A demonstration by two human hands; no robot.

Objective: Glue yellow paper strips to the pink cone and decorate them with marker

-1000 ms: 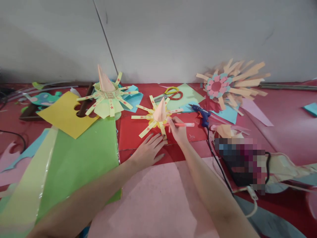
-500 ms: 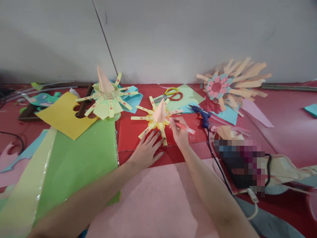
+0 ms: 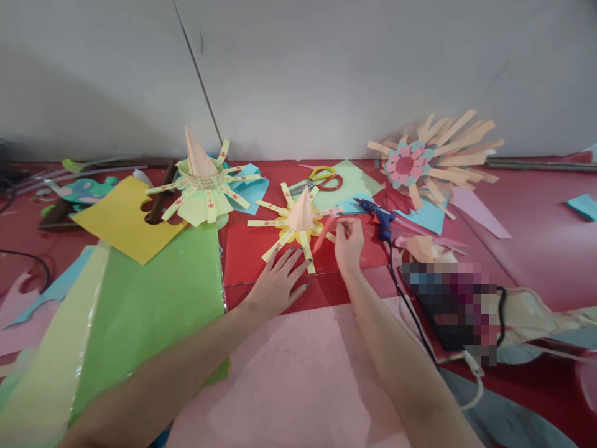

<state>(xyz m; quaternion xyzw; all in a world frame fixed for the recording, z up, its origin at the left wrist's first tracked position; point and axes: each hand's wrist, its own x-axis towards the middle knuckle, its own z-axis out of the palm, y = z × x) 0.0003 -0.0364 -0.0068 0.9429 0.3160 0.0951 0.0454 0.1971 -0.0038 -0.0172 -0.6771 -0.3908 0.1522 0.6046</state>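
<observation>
A yellow paper flower [image 3: 288, 235] has several strips printed with red stars and a pale pink cone [image 3: 301, 213] upright at its centre. It lies on a red sheet [image 3: 240, 261]. My left hand [image 3: 278, 283] rests flat with fingers spread, its fingertips at the flower's lower strips. To the flower's right, my right hand [image 3: 349, 246] is closed, thumb and fingers pinched. A slim red pen [image 3: 324, 233], smeared by motion, slants down-left from near those fingertips, over the right-hand strips. Exactly where the fingers touch it is unclear.
Behind lie scissors [image 3: 321, 177] with yellow and red handles. A blue glue gun [image 3: 380, 218] and its black cord are at the right. A similar coned paper piece [image 3: 205, 180] stands left; a pink-centred paper flower [image 3: 405, 165] leans by the wall. A green sheet [image 3: 153, 317] lies left.
My right hand has moved slightly right, away from the flower. The pen has swung from pointing out right of the hand to slanting on its left. My left hand stays put.
</observation>
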